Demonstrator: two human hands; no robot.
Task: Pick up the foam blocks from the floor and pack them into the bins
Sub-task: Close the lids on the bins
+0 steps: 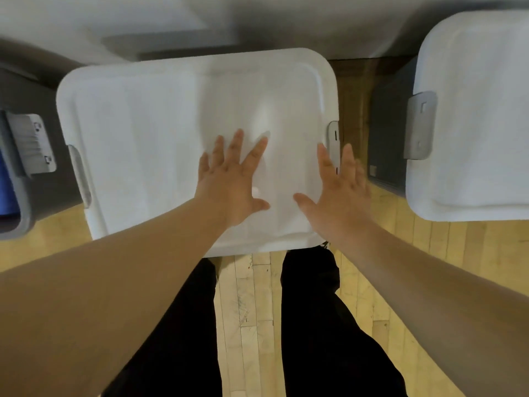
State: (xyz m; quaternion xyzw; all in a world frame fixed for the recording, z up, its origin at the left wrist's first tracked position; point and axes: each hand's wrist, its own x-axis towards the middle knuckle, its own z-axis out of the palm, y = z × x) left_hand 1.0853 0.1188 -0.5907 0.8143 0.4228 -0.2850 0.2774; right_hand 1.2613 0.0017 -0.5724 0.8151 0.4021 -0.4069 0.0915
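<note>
The left hand (232,181) and right hand (337,193) lie open, fingers spread, on the lidded middle bin (160,124), the right hand beside its right-edge latch (333,138), with a narrow strip of floor (352,90) before the second lidded bin (472,124) and an open bin (17,202) close at left.

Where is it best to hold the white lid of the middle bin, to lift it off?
Probably at its two short edges, by the left latch and right latch: left hand from the left, right hand from the right. The lid is broad and flat; its top offers no hold.
</note>
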